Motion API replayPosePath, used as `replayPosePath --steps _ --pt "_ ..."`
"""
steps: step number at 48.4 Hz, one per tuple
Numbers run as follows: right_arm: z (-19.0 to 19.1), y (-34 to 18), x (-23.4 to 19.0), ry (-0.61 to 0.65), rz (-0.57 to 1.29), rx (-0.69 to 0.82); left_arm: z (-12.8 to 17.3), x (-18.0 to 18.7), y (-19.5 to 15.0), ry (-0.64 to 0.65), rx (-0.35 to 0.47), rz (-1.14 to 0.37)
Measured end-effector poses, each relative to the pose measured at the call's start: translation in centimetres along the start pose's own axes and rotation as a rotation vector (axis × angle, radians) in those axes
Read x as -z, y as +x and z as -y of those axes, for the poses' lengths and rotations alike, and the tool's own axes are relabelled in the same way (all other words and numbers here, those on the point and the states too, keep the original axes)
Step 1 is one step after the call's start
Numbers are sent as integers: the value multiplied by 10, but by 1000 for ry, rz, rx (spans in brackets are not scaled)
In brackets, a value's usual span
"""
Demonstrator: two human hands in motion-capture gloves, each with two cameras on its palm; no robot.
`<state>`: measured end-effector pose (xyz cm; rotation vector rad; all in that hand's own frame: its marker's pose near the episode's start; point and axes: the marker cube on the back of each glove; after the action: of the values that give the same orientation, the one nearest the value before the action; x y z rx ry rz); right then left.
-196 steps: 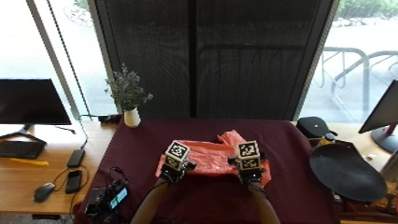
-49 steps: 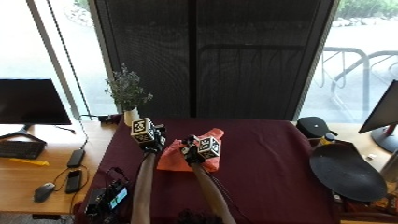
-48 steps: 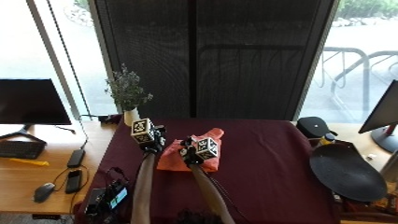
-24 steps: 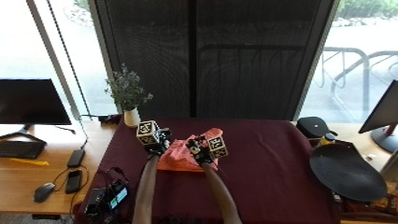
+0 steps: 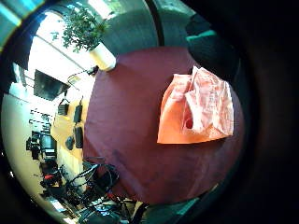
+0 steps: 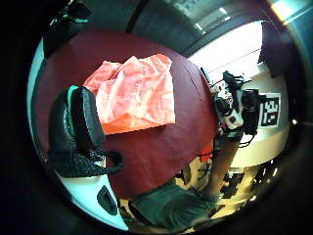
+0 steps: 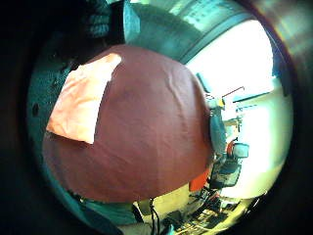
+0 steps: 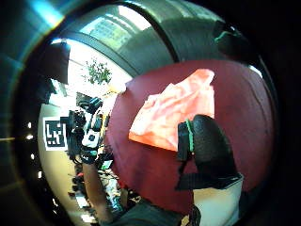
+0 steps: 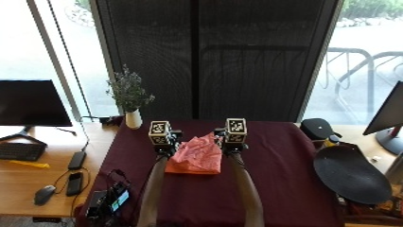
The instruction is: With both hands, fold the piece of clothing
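The orange garment (image 9: 198,158) lies folded into a small, rumpled rectangle on the dark red table (image 9: 283,189). My left hand (image 9: 165,144) hovers at its left edge and my right hand (image 9: 232,144) at its right edge, each apart from the cloth. The palm views show the garment (image 5: 196,112) (image 6: 134,95) (image 8: 174,110) (image 7: 80,100) flat on the table with nothing gripping it. Only a black thumb (image 6: 78,127) (image 8: 207,146) shows before each palm, straight and holding nothing.
A white vase with a plant (image 9: 133,118) stands at the table's far left corner. A black device (image 9: 110,201) sits at the front left edge. A black round chair (image 9: 349,172) is at the right. A wooden desk (image 9: 38,165) with a monitor lies left.
The garment went from spread wide to folded small. Within the last second both hands let go of it, and the right hand moved from its left part to its right edge.
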<state>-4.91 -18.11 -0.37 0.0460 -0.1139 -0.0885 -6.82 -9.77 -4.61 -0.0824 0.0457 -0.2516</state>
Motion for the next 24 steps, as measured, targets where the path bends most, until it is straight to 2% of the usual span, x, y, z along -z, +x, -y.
replayPosePath --steps 2,6,8,10,13,18,22,24 --pt "1 5 5 33 -28 -11 9 -7 3 39 -17 3" --pt "0 17 13 80 -98 -48 34 -28 14 126 -121 -36" --pt "0 20 14 89 -115 -62 40 -34 18 147 -147 -31" --pt "1 23 12 87 -123 -69 32 -30 20 132 -134 -6" --pt "6 26 4 90 -132 -79 13 -19 21 74 -69 27" --pt "14 26 -9 100 -135 -84 14 -19 31 72 -64 -50" --pt "10 22 -11 82 -143 -90 8 -12 33 43 -20 -46" --pt "10 20 -6 101 -157 -85 12 -13 36 41 -44 -61"
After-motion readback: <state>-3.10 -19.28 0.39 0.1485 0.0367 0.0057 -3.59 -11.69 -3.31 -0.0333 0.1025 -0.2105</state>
